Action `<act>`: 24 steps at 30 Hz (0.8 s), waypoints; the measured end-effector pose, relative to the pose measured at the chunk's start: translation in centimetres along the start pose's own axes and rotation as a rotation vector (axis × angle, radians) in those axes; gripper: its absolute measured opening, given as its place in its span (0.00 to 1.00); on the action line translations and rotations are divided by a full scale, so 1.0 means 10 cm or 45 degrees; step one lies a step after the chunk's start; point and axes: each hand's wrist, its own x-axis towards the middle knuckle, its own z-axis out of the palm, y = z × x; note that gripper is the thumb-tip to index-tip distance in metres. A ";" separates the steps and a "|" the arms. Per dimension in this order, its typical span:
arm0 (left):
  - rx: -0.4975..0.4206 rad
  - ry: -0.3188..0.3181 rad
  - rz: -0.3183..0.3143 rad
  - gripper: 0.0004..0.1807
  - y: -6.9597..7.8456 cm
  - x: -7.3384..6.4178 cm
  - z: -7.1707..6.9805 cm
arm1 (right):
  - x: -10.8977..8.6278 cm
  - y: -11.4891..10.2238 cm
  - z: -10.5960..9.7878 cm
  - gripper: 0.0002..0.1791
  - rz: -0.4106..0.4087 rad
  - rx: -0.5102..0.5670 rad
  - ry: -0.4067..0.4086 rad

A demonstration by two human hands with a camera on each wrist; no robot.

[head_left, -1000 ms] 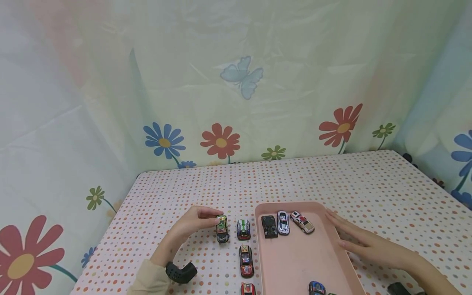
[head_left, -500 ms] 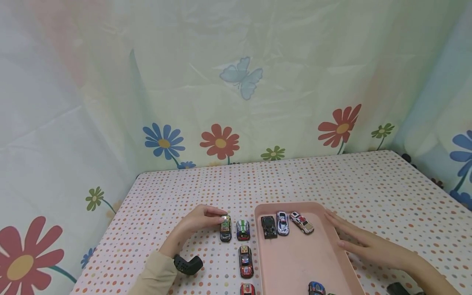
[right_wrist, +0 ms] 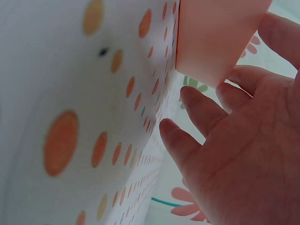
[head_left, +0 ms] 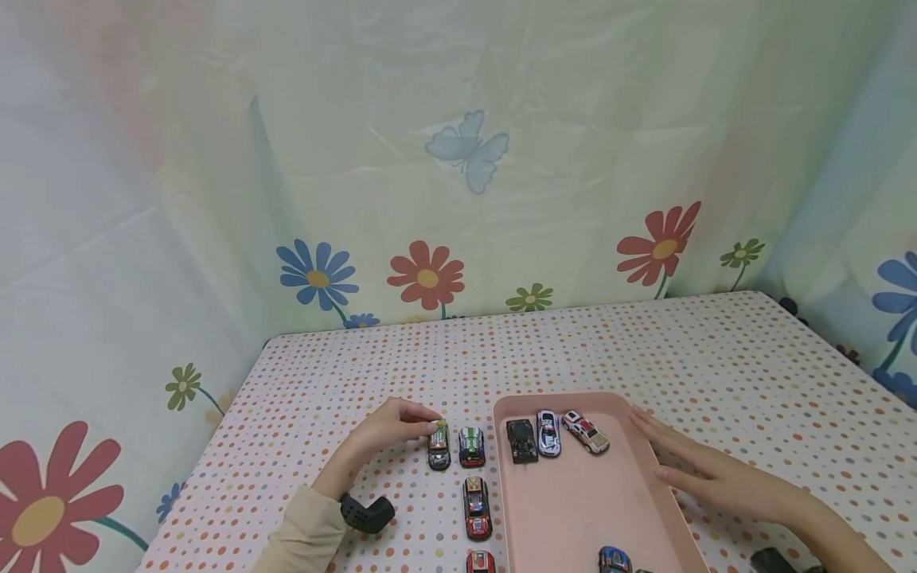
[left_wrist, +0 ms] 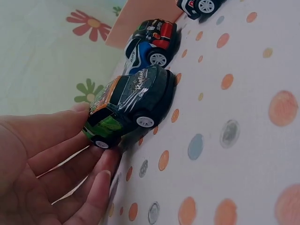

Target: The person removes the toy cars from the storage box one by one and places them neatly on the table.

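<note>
My left hand (head_left: pixel 387 428) pinches the far end of a green and black toy car (head_left: pixel 438 447) between thumb and fingers. In the left wrist view that car (left_wrist: pixel 133 101) has its white-rimmed wheels at the polka-dot tabletop. Right beside it stands a blue, black and red toy car (left_wrist: pixel 151 43), which shows white and green from above (head_left: pixel 471 447). Against the right wall of the pink tray (head_left: pixel 566 509), my right hand (head_left: pixel 723 477) rests with its fingers extended, and the right wrist view has the fingers (right_wrist: pixel 204 105) spread near the tray's outer side.
Inside the tray, a black car (head_left: pixel 522 441), a white car (head_left: pixel 548 434) and a slanted white and tan car (head_left: pixel 586 432) sit at the far end, with a blue car (head_left: pixel 614 559) nearer. Left of the tray stand a multicoloured car (head_left: pixel 477 508) and a red car (head_left: pixel 481 562).
My left hand has moved right with the green and black car, bringing it close to the white and green one. The right hand and tray have stayed in place.
</note>
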 end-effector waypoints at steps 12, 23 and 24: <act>0.076 0.069 0.062 0.12 0.00 0.01 0.03 | 0.00 0.02 0.00 0.34 -0.021 0.032 -0.007; 0.195 0.169 0.102 0.12 0.02 0.00 0.08 | 0.01 -0.01 0.01 0.34 -0.014 0.037 0.002; 0.216 0.186 0.107 0.12 0.03 0.00 0.08 | 0.01 -0.01 0.01 0.34 -0.013 0.043 0.003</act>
